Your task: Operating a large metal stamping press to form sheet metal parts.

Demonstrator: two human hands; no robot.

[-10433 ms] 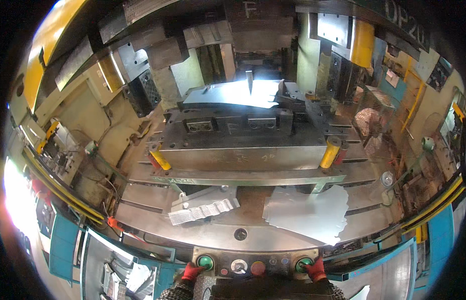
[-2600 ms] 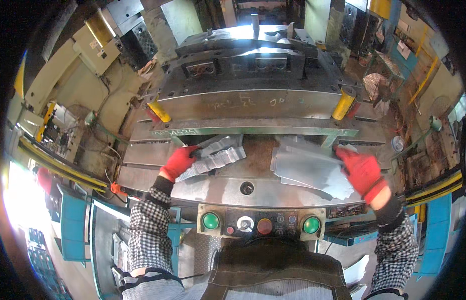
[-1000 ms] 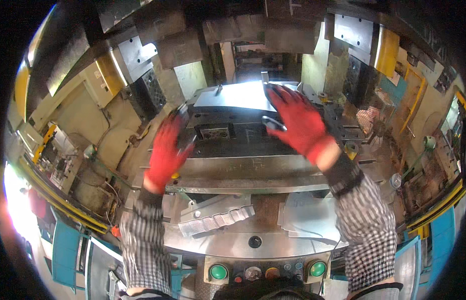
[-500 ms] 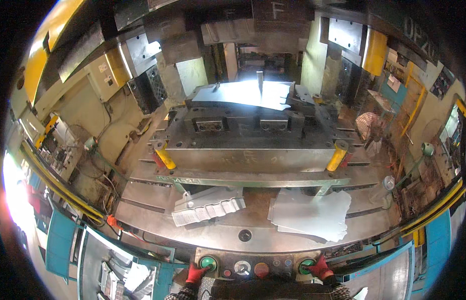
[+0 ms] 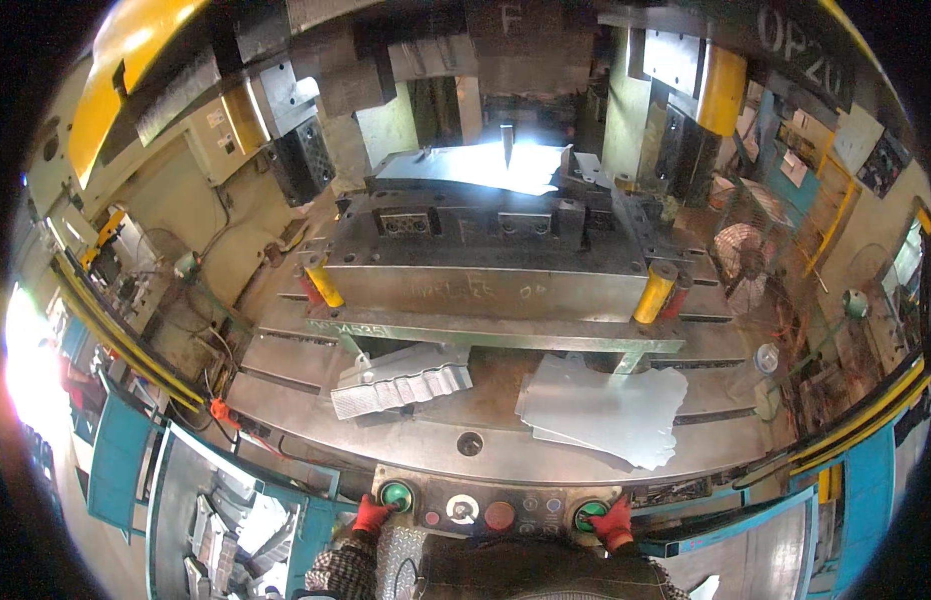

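Both hands (image 5: 372, 516) (image 5: 616, 523) part-spread on green buttons (image 5: 396, 494) (image 5: 590, 513)

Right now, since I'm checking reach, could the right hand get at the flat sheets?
Probably yes: the right hand is at the right green button, and nothing visible blocks the way to the flat sheets.

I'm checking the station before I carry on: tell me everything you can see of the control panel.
The control panel is a worn, metal-looking box, wider than deep, in front of the metal bed. Each end carries a large green button, left and right; between them sit a pale round switch, a red button and smaller controls. The red-gloved left hand and right hand reach the green buttons; whether either is pressed I can't tell. A dark apron hides its near edge.
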